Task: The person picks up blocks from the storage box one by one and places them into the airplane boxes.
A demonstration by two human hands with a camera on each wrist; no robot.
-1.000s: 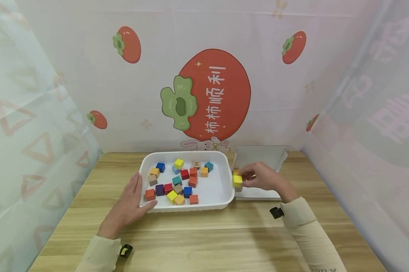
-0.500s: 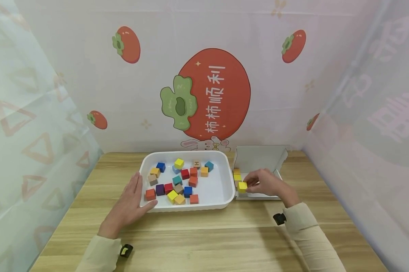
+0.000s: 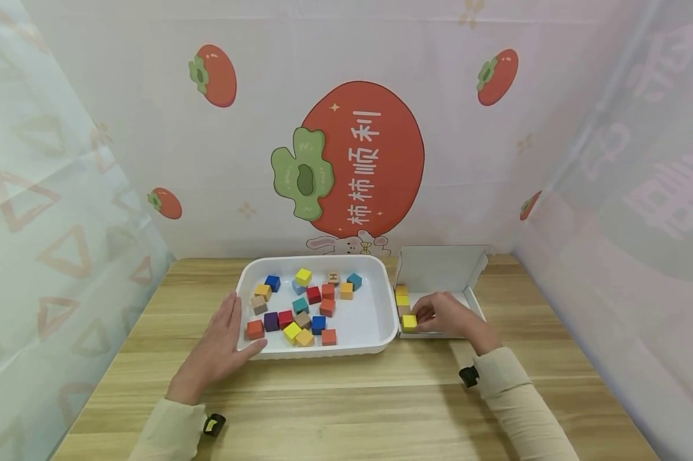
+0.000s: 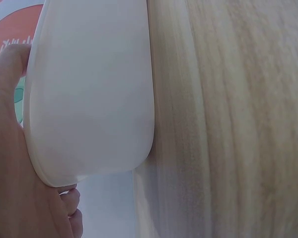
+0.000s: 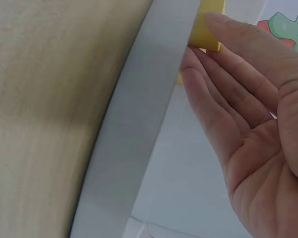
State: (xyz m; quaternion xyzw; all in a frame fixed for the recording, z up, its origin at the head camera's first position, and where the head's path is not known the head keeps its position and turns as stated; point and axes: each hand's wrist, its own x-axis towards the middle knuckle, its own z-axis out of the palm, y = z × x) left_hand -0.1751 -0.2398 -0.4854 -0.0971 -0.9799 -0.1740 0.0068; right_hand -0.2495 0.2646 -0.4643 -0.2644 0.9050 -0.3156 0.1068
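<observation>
Between thumb and fingers, my right hand [image 3: 451, 315] pinches a yellow cube [image 3: 408, 323] at the front left corner of an open white box [image 3: 478, 303]. In the right wrist view the yellow cube [image 5: 207, 29] shows just past the box's front wall [image 5: 134, 129]. Behind it, an orange cube [image 3: 401, 290], another yellow cube [image 3: 401, 299] and a plain wood cube [image 3: 403, 310] line the box's left side. My left hand [image 3: 216, 342] rests with straight fingers along the left end of a white tray [image 3: 369, 349]. In the left wrist view, the tray's outer wall [image 4: 94, 84] hides most fingers.
Several coloured cubes lie scattered in the tray, among them a red cube [image 3: 328, 337], a purple cube [image 3: 271, 321] and a cube marked H [image 3: 333, 278]. The box lid [image 3: 439, 269] stands raised at the back. A printed cloth wall [image 3: 462, 160] rises behind the wooden table [image 3: 346, 410].
My right hand has carried the yellow cube from above the box's left row toward the front and down into its front left corner. My left hand has stayed on the tray.
</observation>
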